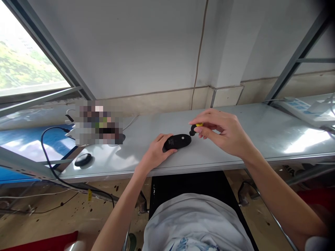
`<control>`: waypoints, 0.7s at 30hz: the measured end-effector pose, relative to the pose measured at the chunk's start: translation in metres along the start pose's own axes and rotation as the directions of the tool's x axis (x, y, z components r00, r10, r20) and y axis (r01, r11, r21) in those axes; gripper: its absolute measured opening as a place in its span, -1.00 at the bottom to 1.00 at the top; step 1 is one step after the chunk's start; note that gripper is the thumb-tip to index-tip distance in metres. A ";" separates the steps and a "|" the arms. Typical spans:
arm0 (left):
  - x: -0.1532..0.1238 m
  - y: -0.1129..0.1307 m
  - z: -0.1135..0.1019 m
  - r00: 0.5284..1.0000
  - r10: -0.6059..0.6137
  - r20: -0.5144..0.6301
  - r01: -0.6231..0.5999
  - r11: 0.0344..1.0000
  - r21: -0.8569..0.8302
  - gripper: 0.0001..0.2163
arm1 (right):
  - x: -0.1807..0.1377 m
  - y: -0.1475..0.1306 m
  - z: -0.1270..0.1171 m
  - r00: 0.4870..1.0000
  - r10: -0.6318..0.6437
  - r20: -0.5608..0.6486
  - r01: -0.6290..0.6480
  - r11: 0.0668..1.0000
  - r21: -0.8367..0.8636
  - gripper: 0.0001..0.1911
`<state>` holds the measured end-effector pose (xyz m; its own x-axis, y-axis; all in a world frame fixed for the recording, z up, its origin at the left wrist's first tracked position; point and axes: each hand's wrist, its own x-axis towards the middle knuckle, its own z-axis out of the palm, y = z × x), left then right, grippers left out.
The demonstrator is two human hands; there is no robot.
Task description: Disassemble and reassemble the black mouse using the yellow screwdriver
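Observation:
A black computer mouse point(178, 142) lies on the grey tabletop with its printed underside up and a small round pale spot near one end. My left hand point(157, 151) grips its left end, thumb along the near side and fingers on the far side. Just beyond the mouse's right end, my right hand point(218, 130) pinches a small black-and-yellow piece point(193, 130) between thumb and fingers. The piece has a rounded black end pointing down towards the table. Whether it touches the mouse or the table I cannot tell, and the fingers hide part of it.
Another dark mouse-shaped object point(83, 160) rests at the table's left end. Behind it is a blurred-out patch point(101, 123) with a black cable point(44, 139) at its left. A white device point(300, 109) stands far right. The table's front edge point(209, 169) runs close to me.

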<state>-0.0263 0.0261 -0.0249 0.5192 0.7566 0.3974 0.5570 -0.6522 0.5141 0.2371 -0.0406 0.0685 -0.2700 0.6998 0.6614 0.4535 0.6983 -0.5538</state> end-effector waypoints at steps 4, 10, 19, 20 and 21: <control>0.000 -0.001 0.000 1.000 -0.011 0.012 0.011 1.000 0.000 -0.54 | -0.001 0.000 -0.001 1.000 0.006 0.015 -0.006 1.000 0.005 -0.78; 0.000 -0.001 0.000 1.000 -0.010 0.013 0.010 1.000 0.007 -0.55 | -0.002 -0.001 -0.003 0.999 0.038 0.023 -0.038 0.999 -0.007 -0.78; 0.000 0.001 0.000 1.000 -0.005 0.006 0.005 1.000 0.006 -0.54 | 0.000 -0.001 -0.003 0.999 0.002 0.037 -0.002 1.000 0.000 -0.78; 0.001 0.001 0.000 1.000 -0.007 0.008 0.007 1.000 0.007 -0.54 | 0.000 -0.001 -0.002 0.999 -0.002 0.037 0.001 1.000 0.012 -0.78; 0.001 0.001 0.000 1.000 -0.009 0.010 0.009 1.000 0.008 -0.54 | 0.000 -0.001 -0.002 0.999 0.001 0.034 -0.001 1.000 0.019 -0.77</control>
<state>-0.0256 0.0262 -0.0244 0.5202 0.7623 0.3851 0.5673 -0.6455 0.5114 0.2385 -0.0413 0.0698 -0.2981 0.7050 0.6435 0.4378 0.7000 -0.5642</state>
